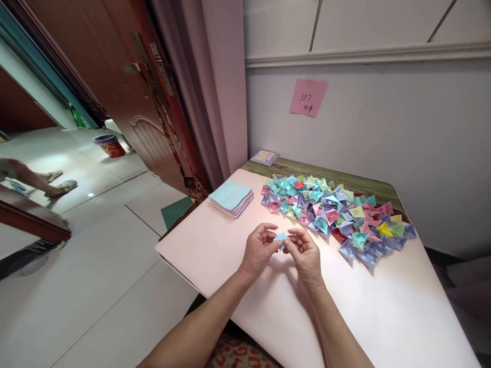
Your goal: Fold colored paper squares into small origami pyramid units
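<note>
Between my two hands is a small folded piece of light blue paper (281,237), held just above the pale table top (215,240). My left hand (260,249) pinches its left side with thumb and fingers. On the other side, my right hand (306,254) grips it the same way, the two thumbs close together. Beyond my hands lies a large heap of folded paper boats (321,217) in blue, purple, pink, green, yellow and red. A stack of square paper sheets (231,197), light blue on top, sits to the left of the heap.
A small pile of printed cards (264,157) rests at the table's back corner. The wall bears a pink note (308,97) with handwriting. At left are an open brown door (115,66), a red bin (110,146) and a person's legs (34,176).
</note>
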Demonstrator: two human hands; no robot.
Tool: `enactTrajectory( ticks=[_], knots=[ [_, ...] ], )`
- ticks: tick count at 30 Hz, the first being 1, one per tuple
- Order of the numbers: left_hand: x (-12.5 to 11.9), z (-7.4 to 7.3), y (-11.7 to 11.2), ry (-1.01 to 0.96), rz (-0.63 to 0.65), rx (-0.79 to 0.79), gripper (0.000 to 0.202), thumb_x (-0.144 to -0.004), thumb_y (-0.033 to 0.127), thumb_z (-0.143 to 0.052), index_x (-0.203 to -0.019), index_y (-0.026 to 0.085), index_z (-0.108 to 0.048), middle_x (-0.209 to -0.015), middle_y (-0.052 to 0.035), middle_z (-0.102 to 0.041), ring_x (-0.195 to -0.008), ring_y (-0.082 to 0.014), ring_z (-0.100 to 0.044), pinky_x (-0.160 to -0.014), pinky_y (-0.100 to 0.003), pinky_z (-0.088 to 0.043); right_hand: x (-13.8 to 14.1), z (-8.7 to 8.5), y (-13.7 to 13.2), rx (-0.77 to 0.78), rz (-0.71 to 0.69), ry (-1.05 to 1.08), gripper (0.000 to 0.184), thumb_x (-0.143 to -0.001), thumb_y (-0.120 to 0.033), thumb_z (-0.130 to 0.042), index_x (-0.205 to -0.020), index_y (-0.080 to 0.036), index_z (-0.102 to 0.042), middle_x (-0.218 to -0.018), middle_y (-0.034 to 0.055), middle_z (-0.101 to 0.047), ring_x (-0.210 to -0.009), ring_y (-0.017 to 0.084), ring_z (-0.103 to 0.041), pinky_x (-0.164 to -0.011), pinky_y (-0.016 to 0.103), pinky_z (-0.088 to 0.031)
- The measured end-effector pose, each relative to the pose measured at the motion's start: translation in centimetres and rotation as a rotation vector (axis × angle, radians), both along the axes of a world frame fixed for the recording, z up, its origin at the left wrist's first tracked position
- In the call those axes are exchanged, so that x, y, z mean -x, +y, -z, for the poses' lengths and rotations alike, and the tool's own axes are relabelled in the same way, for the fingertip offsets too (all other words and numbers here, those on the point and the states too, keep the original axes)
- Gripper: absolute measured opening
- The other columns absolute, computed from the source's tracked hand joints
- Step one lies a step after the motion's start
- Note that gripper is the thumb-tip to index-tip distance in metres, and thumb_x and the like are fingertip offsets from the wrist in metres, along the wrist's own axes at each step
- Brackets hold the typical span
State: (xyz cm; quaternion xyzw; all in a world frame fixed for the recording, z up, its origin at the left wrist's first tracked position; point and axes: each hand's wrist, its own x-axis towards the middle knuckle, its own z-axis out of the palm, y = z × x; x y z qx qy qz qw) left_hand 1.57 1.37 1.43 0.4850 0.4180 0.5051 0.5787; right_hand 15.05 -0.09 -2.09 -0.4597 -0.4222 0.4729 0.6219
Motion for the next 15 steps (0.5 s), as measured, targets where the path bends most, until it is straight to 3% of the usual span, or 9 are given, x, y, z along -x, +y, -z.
enactTrajectory(
  ticks=[4, 8, 11, 15],
  knots=[
    [-0.1, 0.4, 0.2, -0.028, -0.013, 0.024, 0.038, -0.066, 0.021, -0.077, -0.097, 0.018, -0.055, -0.067, 0.004, -0.062, -0.057, -0.0103, -0.058, -0.059, -0.023, -0.047, 0.3, 0.1, 0.0, 0.022, -0.015, 0.04, 0.03, -0.073, -0.035, -0.078, -0.094, -0.021, -0.061, -0.072, -0.0012, -0.065, -0.059, 0.013, -0.06, -0.058, 0.027, -0.052],
    [-0.1, 0.6, 0.1, -0.006, 0.022, -0.018, 0.026, -0.07, 0.024, -0.074, -0.091, 0.017, -0.06, -0.071, 0.0018, -0.063, -0.063, -0.0113, -0.059, -0.06, -0.023, -0.046, 0.1, 0.3, 0.1, 0.051, -0.005, 0.04, 0.021, -0.073, -0.035, -0.076, -0.083, -0.02, -0.066, -0.072, -0.0004, -0.065, -0.058, 0.013, -0.058, -0.056, 0.027, -0.05],
    [0.3, 0.4, 0.2, 0.038, 0.106, -0.033, 0.019, -0.077, 0.03, -0.069, -0.087, 0.014, -0.067, -0.078, -0.0035, -0.067, -0.072, -0.0145, -0.062, -0.066, -0.026, -0.049, -0.6, 0.3, 0.2, 0.097, -0.038, 0.034, 0.023, -0.075, -0.037, -0.074, -0.088, -0.019, -0.071, -0.078, 0.002, -0.069, -0.061, 0.014, -0.06, -0.06, 0.028, -0.051],
    [1.3, 0.0, 0.6, -0.022, 0.22, 0.021, 0.031, -0.072, 0.028, -0.076, -0.098, 0.013, -0.069, -0.091, -0.0073, -0.071, -0.083, -0.0184, -0.066, -0.078, -0.03, -0.051, -1.5, -0.1, 0.3, 0.101, -0.164, 0.071, 0.032, -0.075, -0.04, -0.074, -0.098, -0.019, -0.072, -0.086, 0.0056, -0.071, -0.068, 0.017, -0.063, -0.068, 0.032, -0.052]
  ],
)
